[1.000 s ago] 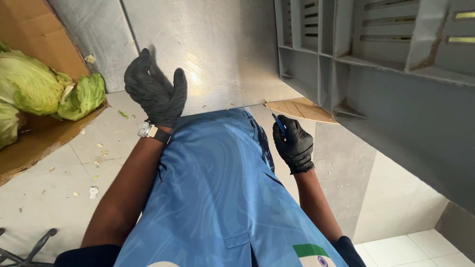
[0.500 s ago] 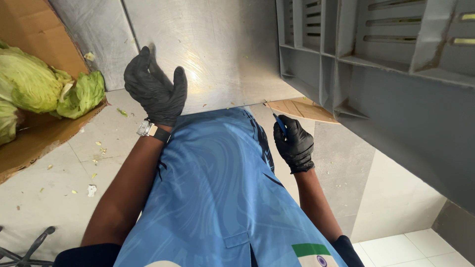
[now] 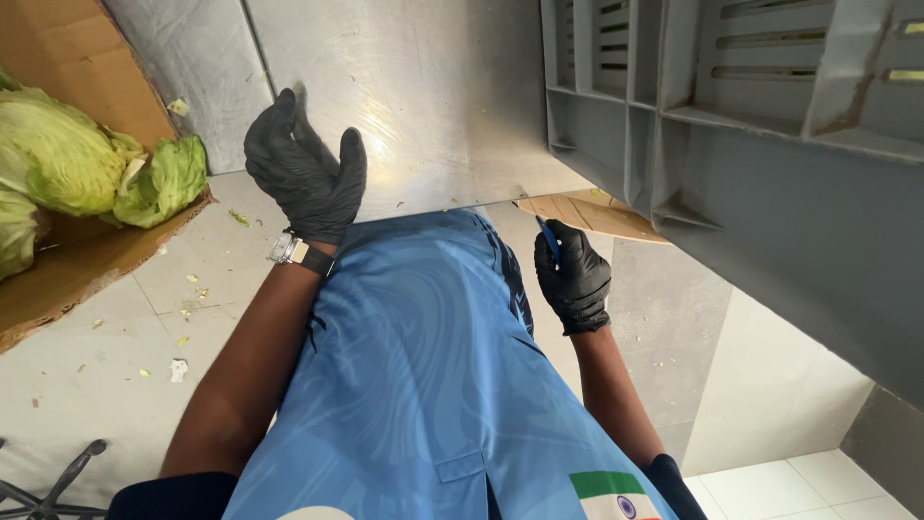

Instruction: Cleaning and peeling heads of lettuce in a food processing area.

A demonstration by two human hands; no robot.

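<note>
My left hand (image 3: pixel 303 173) wears a black glove and a wristwatch. It is raised over the near edge of a steel table (image 3: pixel 433 87), fingers apart, holding nothing. My right hand (image 3: pixel 575 274), also in a black glove, hangs lower at my right side and is closed around a thin blue-handled tool (image 3: pixel 549 236), whose tip I cannot make out. My blue shirt fills the middle of the view between both arms.
A cardboard box (image 3: pixel 67 260) with several green cabbage heads (image 3: pixel 58 159) sits on the floor at left. Green leaf scraps dot the pale floor tiles. A large grey plastic crate (image 3: pixel 731 116) stands at upper right, with a piece of cardboard (image 3: pixel 597 214) beneath it.
Both hands have stayed almost where they were. The view has shifted only slightly.
</note>
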